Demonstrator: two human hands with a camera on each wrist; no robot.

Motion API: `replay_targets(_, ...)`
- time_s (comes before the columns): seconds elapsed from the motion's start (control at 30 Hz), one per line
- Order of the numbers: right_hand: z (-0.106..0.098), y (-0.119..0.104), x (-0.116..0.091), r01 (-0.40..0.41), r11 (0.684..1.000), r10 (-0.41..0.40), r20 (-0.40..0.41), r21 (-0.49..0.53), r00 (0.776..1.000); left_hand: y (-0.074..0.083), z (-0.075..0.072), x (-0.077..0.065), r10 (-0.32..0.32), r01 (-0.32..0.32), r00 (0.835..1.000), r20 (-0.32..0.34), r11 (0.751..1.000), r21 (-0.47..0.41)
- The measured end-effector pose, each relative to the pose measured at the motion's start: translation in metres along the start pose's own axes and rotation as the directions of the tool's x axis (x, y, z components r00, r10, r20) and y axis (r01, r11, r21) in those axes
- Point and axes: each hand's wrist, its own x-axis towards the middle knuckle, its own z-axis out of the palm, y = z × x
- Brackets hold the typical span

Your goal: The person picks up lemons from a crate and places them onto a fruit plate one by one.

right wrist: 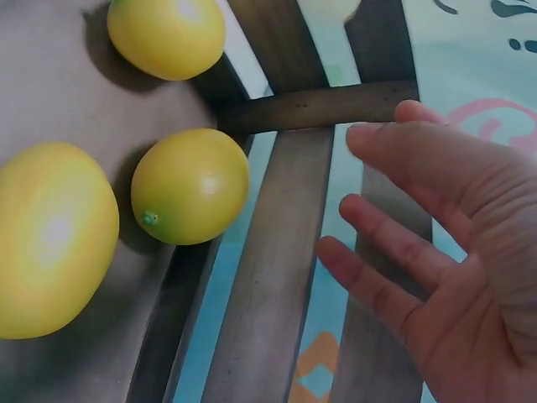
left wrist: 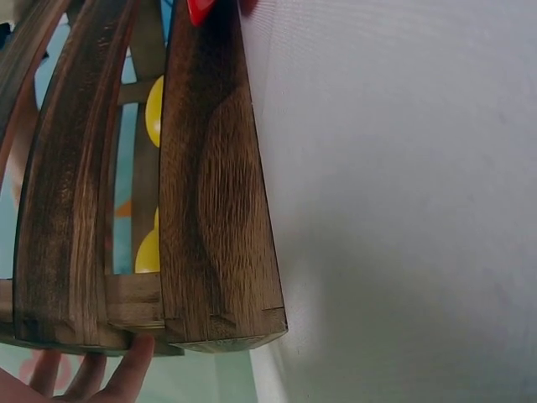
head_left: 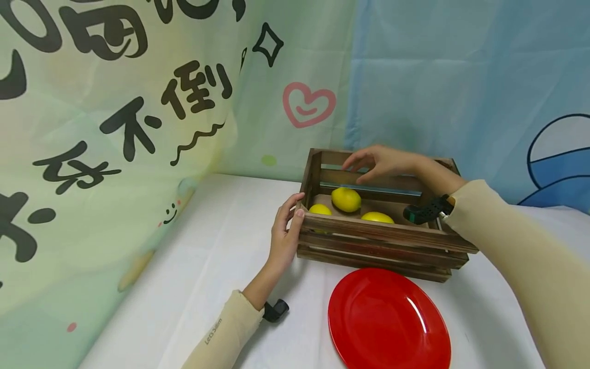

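A slatted wooden crate (head_left: 382, 229) stands on the white table, with three yellow lemons inside. One lemon (head_left: 346, 199) lies toward the back. Two others, a left lemon (head_left: 320, 209) and a right lemon (head_left: 378, 218), are partly hidden by the front slats. My left hand (head_left: 286, 236) grips the crate's left end; its fingertips meet the end slats in the left wrist view. Over the crate's back part hovers my right hand (head_left: 384, 161), fingers spread and loosely bent, holding nothing. In the right wrist view it is apart from the nearest lemon (right wrist: 190, 186).
A red plate (head_left: 389, 320) lies on the white table (head_left: 203, 266) in front of the crate. Behind stands a printed cloth backdrop (head_left: 415, 77), close to the crate's back side. Black straps with devices sit on both wrists.
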Motion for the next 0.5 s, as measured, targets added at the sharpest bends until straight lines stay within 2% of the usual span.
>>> replay_targets(0.17, 0.005, -0.001, 0.008, -0.060, 0.994, 0.064, 0.040, -0.090, 0.997, 0.001, 0.000, -0.001, -0.009, 0.009, 1.000, -0.003, 1.000, -0.008)
replay_targets(0.3, 0.011, 0.004, 0.014, -0.114, 0.991, 0.119, 0.076, -0.075, 0.990, 0.001, 0.000, -0.001, -0.012, 0.012, 1.000, -0.002, 1.000, -0.011)
replay_targets(0.43, 0.018, 0.011, 0.019, -0.087, 0.995, 0.092, 0.140, -0.043, 0.986, 0.001, 0.000, -0.001, -0.014, 0.014, 1.000, -0.002, 1.000, -0.015)
replay_targets(0.5, 0.021, 0.014, 0.021, -0.060, 0.995, 0.073, 0.171, -0.078, 0.983, 0.001, 0.000, -0.001, -0.016, 0.016, 1.000, 0.002, 1.000, -0.016)
